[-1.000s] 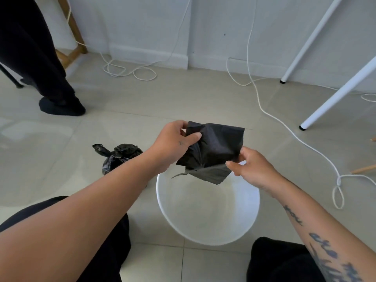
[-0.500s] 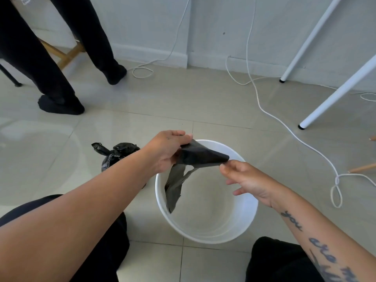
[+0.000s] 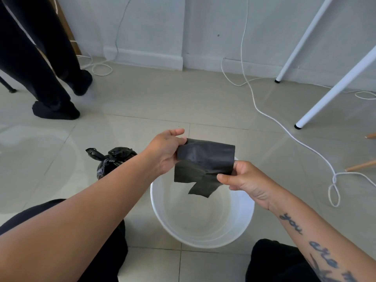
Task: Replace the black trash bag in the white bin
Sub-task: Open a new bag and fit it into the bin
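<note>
Hands pinched the folded black bag (image 3: 205, 159) over the white bin (image 3: 240, 224): left hand (image 3: 164, 153) clamped, right hand (image 3: 244, 180) clamped. Slick plastic might have slipped, dropping unopened.

- The floor (image 3: 142, 102) is made of big, shiny, pale grey tiles.
- A plain white wall (image 3: 162, 23) with a low white baseboard (image 3: 142, 58) stands far past the hands.
- Two slanted white metal table legs (image 3: 333, 86) with black feet stand far off to the right.
- A long thin white cord (image 3: 284, 129) snakes over the floor there.
- A person's legs in black trousers (image 3: 40, 64) stand far off to the left.
</note>
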